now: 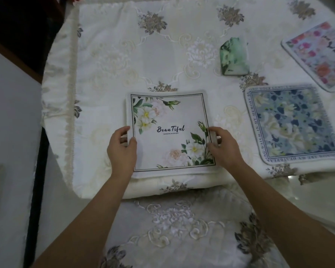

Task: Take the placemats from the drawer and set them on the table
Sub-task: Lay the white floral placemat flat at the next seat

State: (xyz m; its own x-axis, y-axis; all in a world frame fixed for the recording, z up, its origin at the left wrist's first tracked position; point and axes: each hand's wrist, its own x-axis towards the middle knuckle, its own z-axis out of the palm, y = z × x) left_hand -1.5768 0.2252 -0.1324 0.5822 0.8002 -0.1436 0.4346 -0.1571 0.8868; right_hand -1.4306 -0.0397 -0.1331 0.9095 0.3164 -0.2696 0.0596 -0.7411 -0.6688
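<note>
The white "Beautiful" placemat (170, 132) lies on the table (108, 74), left of the blue placemat (290, 124). The left hand (122, 147) and right hand (222, 146) each pinch a side edge. More mats seem stacked beneath, so a careless lift could drag them askew.

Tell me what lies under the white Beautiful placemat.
Under the Beautiful placemat, the edge of another mat peeks out along the left side. Its print, and how many lie beneath, are covered.
</note>
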